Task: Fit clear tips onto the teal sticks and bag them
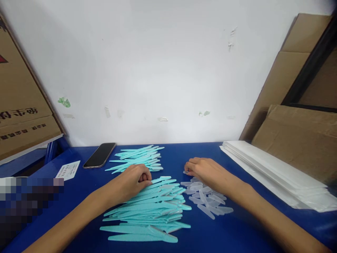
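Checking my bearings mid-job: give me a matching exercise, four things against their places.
1. Phone
2. White stack
3. Translucent pieces
4. Left hand

A. Beside brown cardboard, right side
B. At the nearer turquoise pile
C. Beneath and near the right hand
D. Beside the white card, left side

Pairs: 1-D; 2-A; 3-C; 4-B

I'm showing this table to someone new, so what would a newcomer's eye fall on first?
Probably the larger pile of slim turquoise pieces, at the front of the blue table, with the left hand at its far-left edge. Right of it lies a heap of translucent pieces, the right hand at its far end. A dark-screened phone stands out at the back left.
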`<action>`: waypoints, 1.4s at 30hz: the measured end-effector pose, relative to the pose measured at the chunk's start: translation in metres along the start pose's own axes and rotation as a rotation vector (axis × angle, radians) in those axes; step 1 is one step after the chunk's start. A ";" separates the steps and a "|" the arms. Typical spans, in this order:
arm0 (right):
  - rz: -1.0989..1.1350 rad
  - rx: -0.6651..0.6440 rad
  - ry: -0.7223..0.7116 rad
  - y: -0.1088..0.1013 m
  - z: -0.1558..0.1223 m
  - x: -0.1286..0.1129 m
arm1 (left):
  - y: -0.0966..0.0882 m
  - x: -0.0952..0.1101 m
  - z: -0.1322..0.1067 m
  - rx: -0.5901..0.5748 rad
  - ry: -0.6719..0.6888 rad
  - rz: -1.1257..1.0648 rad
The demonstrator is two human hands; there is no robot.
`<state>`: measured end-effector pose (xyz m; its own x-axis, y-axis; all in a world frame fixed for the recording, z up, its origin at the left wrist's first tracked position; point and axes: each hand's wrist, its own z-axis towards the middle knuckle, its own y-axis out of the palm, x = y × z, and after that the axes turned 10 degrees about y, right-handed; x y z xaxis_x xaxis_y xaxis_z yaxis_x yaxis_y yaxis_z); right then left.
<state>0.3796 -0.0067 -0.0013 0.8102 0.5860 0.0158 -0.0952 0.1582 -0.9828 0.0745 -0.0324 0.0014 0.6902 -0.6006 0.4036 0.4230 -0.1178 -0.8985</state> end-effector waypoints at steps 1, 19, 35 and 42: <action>-0.036 0.014 -0.007 0.000 0.000 -0.002 | 0.000 0.000 0.000 0.001 0.000 0.006; 0.252 0.251 0.037 -0.009 -0.003 -0.022 | 0.006 0.001 0.000 0.130 0.167 0.361; 0.400 0.435 -0.183 0.006 -0.005 -0.037 | 0.014 0.022 -0.003 0.363 0.458 0.302; 0.242 0.359 0.019 -0.010 -0.004 -0.034 | 0.007 0.007 0.003 0.445 0.385 0.462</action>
<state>0.3553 -0.0316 0.0068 0.7500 0.6260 -0.2135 -0.4760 0.2868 -0.8313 0.0840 -0.0348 -0.0011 0.6353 -0.7554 -0.1605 0.3938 0.4957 -0.7741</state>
